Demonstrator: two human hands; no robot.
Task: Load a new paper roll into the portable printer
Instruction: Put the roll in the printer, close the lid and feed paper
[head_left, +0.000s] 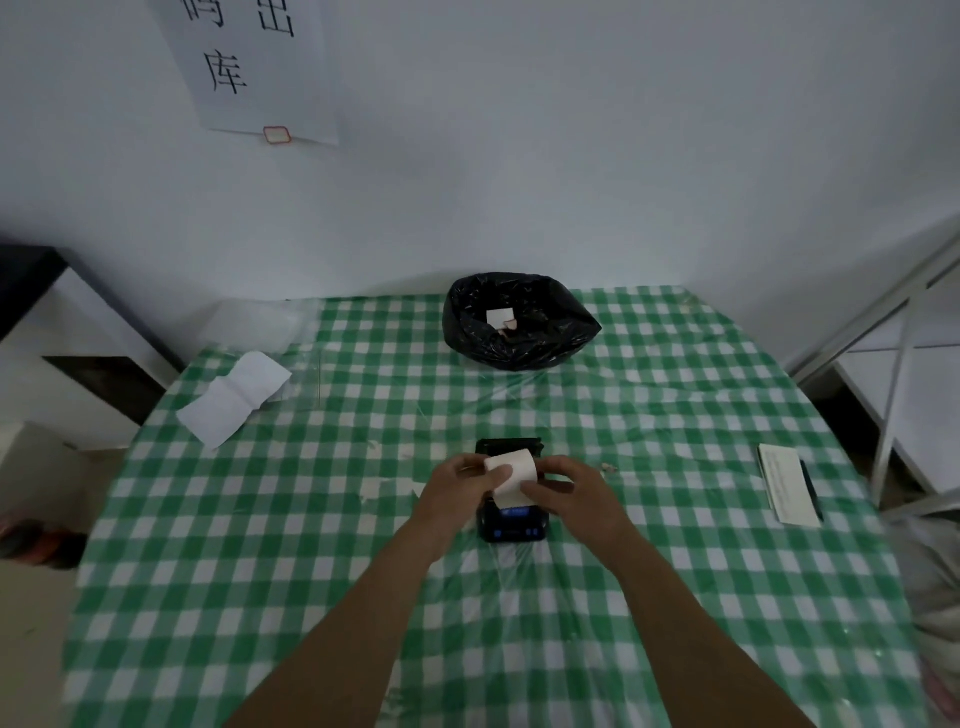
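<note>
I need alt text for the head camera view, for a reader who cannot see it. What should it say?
Two hands, left and right, hold a white paper roll over a small black printer on a table with a green checked cloth. Behind it sits a black bag; loose paper lies at the left and a notepad with a pen at the right.

White paper roll (511, 475) in both hands, left hand (462, 486) and right hand (566, 491), above black printer (511, 522) on checked table (363, 545).

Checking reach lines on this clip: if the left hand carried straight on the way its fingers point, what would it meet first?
The left hand points right, at the paper roll it already pinches; beyond that, probably the right hand.
</note>
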